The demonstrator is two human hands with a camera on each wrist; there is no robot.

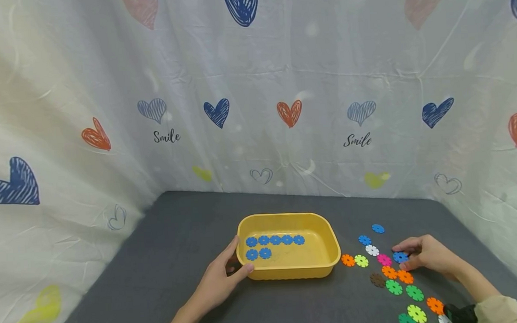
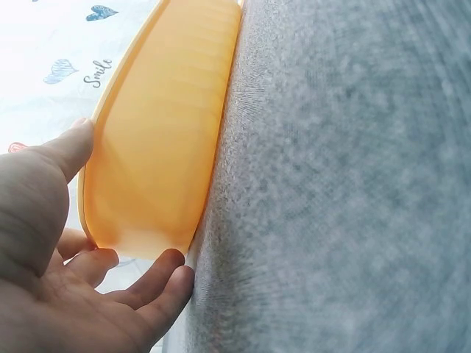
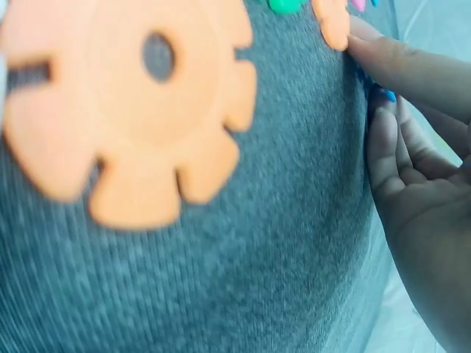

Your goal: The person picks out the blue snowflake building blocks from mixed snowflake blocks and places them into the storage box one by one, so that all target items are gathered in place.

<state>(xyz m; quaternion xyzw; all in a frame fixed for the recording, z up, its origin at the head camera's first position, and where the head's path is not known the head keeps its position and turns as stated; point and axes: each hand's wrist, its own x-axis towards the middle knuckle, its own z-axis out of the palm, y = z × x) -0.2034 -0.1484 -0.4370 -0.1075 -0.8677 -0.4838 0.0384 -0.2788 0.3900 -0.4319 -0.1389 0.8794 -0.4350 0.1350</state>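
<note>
A yellow plastic basin (image 1: 294,274) stands on the dark cloth with several blue notched discs (image 1: 275,240) laid in two rows inside. My left hand (image 1: 222,274) grips its left end, thumb at the rim and fingers against the outer wall; the left wrist view shows the basin's side (image 2: 158,140) close up. Over on the right, my right hand (image 1: 427,256) pinches a blue notched disc (image 1: 400,257) at the cloth between thumb and fingers. In the right wrist view the fingers (image 3: 383,143) partly hide that blue disc (image 3: 387,94). An orange disc (image 1: 405,276) lies right by the thumb.
Loose notched discs spread right of the basin: two blue, a white (image 1: 372,250), a pink (image 1: 384,259), a brown (image 1: 377,279), plus several orange, green and yellow-green (image 1: 417,314) ones running toward the right sleeve (image 1: 503,310). A heart-printed curtain (image 1: 258,147) surrounds the table.
</note>
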